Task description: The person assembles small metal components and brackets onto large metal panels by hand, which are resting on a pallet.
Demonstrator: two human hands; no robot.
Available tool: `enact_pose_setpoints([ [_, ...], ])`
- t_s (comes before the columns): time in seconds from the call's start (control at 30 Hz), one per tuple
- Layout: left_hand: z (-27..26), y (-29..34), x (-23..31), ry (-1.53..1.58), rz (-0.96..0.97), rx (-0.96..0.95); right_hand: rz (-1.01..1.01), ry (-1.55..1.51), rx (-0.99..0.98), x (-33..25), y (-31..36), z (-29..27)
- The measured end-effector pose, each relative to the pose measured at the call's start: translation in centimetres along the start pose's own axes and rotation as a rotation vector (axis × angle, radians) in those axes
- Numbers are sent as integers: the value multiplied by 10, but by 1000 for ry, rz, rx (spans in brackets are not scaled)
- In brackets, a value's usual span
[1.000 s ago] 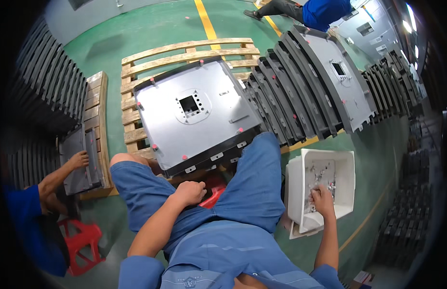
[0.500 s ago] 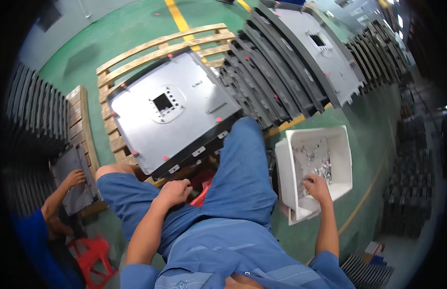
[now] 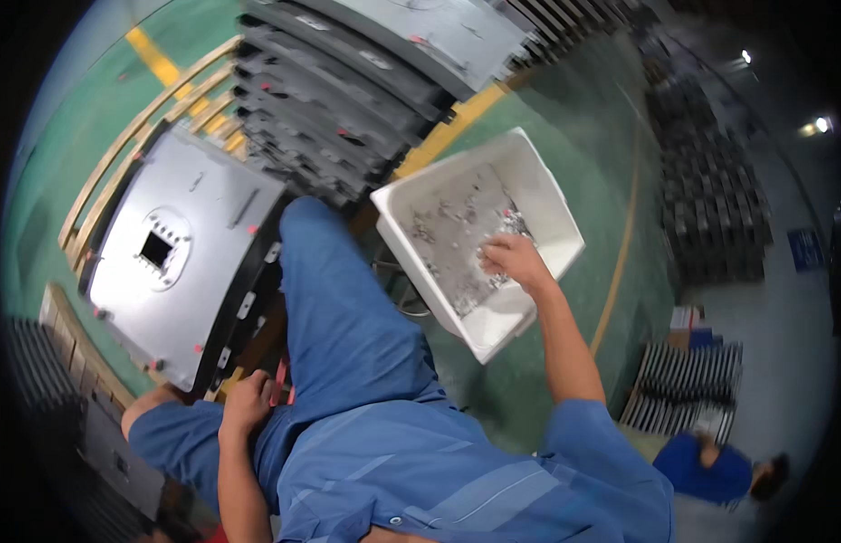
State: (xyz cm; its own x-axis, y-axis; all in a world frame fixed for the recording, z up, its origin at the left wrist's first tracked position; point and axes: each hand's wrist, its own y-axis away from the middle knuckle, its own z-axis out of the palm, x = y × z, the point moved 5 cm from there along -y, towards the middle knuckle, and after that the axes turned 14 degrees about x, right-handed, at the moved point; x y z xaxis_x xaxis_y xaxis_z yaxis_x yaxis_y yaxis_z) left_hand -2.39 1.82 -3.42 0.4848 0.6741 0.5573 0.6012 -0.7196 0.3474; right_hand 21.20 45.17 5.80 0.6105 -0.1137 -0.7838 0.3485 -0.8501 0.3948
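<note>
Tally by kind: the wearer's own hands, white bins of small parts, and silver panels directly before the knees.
Left hand and right hand: 2
White bin: 1
Silver panel: 1
Total: 4
Small parts left out: too many and too blurred to count.

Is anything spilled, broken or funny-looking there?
Nothing stands out: small parts lie loose inside the white bin, near the right hand, with none visibly spilled. The grey panel shows no clear damage, though blur could hide scratches.
</note>
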Motion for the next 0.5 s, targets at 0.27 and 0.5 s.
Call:
enact_pose_setpoints([
  [0.27, 20, -10, 7, -79, 108, -85, -371, 740, 237, 1, -11, -47],
  [0.5, 21, -9, 3, -50, 106, -37, -518, 826, 168, 6, -25, -26],
])
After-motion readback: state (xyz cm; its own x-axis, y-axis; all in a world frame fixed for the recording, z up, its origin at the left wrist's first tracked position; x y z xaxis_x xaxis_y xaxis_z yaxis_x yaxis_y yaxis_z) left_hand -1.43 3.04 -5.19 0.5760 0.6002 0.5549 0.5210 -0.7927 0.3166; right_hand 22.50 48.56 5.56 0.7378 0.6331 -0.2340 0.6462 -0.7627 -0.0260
